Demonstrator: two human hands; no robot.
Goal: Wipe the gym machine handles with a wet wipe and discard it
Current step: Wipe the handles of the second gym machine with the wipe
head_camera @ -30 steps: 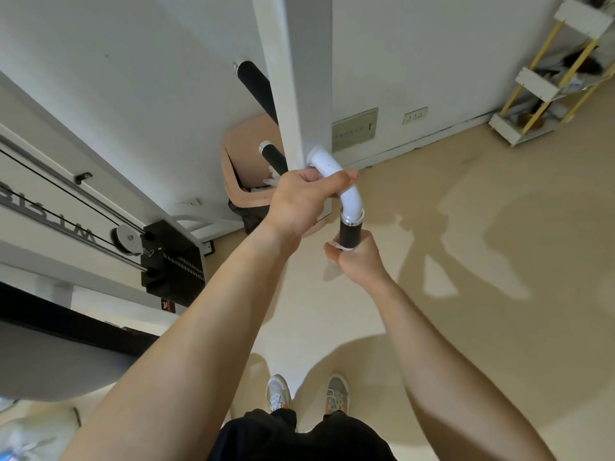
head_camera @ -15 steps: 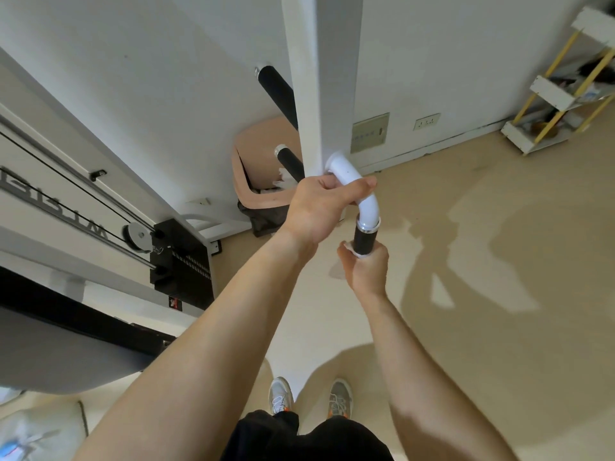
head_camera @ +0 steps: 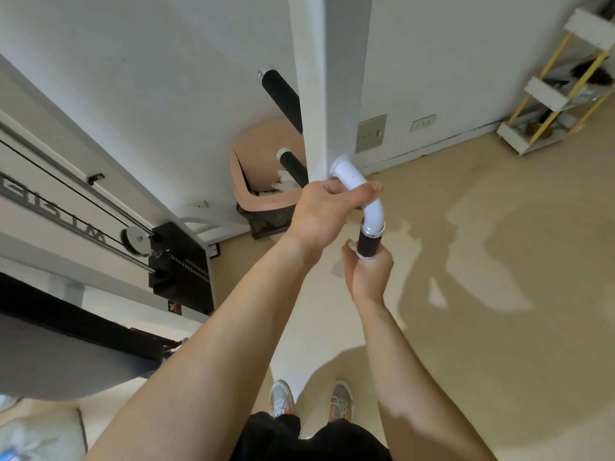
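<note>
Wrapping the wet wipe (head_camera: 352,248) round the lower end of the black handle grip (head_camera: 370,242), the right hand (head_camera: 367,277) curls closed on both. Just above, the left hand (head_camera: 324,214) clasps the white curved tube (head_camera: 374,214). Wiping looks underway; whether the two farther black handles (head_camera: 283,91) at left are done cannot be told. Discarding into the pink bin (head_camera: 263,141) beyond remains.
</note>
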